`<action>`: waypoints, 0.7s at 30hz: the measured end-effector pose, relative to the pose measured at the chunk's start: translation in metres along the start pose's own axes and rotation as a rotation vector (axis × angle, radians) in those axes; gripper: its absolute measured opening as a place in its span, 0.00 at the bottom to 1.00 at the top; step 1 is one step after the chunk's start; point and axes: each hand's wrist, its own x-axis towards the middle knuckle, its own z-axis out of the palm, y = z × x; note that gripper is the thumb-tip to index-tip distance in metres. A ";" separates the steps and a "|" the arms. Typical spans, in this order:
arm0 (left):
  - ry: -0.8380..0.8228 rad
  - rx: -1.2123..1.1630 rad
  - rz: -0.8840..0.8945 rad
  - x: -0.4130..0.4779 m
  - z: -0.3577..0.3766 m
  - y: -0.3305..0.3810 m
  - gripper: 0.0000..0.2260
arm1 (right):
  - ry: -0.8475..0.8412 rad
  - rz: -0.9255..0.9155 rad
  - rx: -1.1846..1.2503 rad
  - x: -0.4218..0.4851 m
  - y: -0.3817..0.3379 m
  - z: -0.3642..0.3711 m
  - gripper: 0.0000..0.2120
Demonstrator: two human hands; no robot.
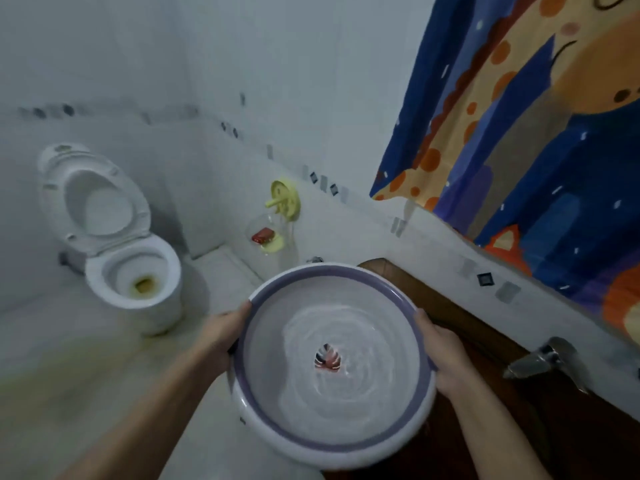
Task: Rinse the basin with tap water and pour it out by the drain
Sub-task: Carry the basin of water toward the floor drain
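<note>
Blue-orange patterned shower curtain (519,140) top R; white ceramic toilet (138,271), seat up, L. Round white plastic basin w/ purple rim band (266,344) mid-frame above floor, water swirling inside. L hand (225,336) & R hand (445,356) curl round opp. rim edges; chrome tap (540,358) lower R.

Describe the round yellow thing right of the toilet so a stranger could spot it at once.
Start at the white toilet on the left and look right along the foot of the tiled wall. There stands a clear container with something red inside, and the yellow disc sits just above it against the wall. It alone is pale yellow and round, with a stubby knob sticking out.
</note>
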 end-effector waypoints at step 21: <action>0.241 -0.135 0.005 -0.003 -0.149 -0.022 0.18 | -0.231 0.018 -0.090 -0.036 -0.008 0.142 0.21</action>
